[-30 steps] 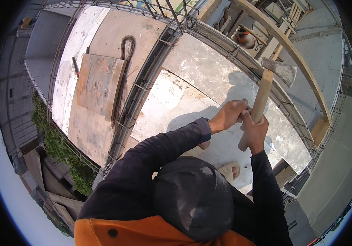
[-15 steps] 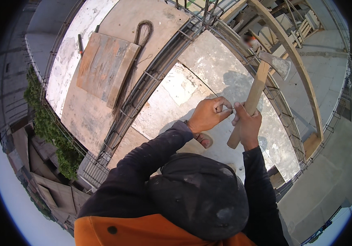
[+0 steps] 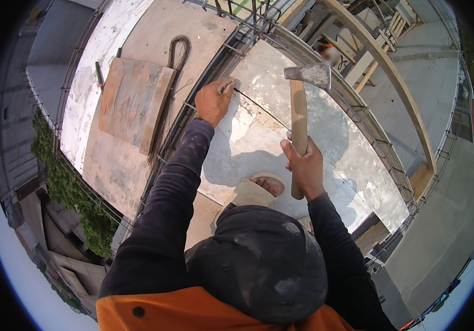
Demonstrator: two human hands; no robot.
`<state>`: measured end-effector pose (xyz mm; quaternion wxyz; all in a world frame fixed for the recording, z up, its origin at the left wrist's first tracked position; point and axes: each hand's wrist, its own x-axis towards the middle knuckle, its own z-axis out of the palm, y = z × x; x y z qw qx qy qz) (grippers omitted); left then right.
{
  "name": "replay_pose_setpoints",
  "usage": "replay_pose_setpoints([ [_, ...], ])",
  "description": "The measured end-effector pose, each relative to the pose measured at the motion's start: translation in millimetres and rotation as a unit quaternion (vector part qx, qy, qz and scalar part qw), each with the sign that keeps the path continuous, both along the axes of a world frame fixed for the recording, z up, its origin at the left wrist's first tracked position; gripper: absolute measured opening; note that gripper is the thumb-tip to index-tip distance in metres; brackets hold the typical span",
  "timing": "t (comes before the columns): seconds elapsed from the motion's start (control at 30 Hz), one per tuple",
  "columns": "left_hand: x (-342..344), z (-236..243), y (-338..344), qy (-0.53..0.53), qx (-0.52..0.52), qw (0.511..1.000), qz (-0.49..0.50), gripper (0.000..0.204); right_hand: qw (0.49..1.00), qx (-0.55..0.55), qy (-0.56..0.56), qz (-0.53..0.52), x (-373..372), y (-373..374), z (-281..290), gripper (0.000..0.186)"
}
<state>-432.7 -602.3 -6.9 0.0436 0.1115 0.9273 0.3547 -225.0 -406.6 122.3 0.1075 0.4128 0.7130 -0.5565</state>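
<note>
Hatchet (image 3: 299, 110), one, held by one right hand (image 3: 307, 164)
Left hand (image 3: 212, 102), grip unclear, hovers near the sunlit deck's (image 3: 261, 63) left edge; one board (image 3: 132, 102) beyond.

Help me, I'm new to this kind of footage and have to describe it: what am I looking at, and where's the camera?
There is no machine, just a person working bare-handed. Each picture comes from the same wide fisheye camera, worn on the head and looking down, so straight edges bend. The right hand holds a hatchet by its wooden handle, metal head away from the body. The left hand is near a run of steel bars; whether it pinches something small, I cannot tell. Left of the bars, on flat panels, lie a wooden board, a looped bundle of thin wire and a slim dark tool.
</note>
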Motion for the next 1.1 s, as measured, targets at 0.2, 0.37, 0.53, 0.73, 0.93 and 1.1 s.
replay_pose_setpoints([
  [0.2,-1.5,5.3,9.1,0.007,-0.063,0.998,-0.021,0.028,0.999,0.004,-0.029,0.043,7.7,-0.7,1.7,0.054],
  [0.37,-2.7,2.9,9.6,-0.001,-0.095,0.995,-0.01,0.024,0.991,0.06,0.008,0.12,8.3,-3.7,-2.6,0.058],
  [0.53,-1.7,2.1,13.2,-0.005,-0.11,0.994,0.014,0.023,0.981,0.052,0.071,0.171,-1.1,-12.4,-12.1,0.059],
  [0.73,-3.1,2.7,12.7,-0.012,-0.133,0.991,0.015,0.025,0.97,0.089,0.06,0.218,-23.7,-20.8,-21.8,0.054],
  [0.93,-1.7,5.3,15.4,-0.015,-0.129,0.991,0.017,0.026,0.966,0.155,0.115,0.171,-30.4,-38.8,-42.6,0.051],
  [1.1,-0.8,10.0,17.7,-0.033,-0.143,0.989,0.013,0.029,0.959,0.154,0.065,0.229,-40.8,-28.4,-46.3,0.051],
])
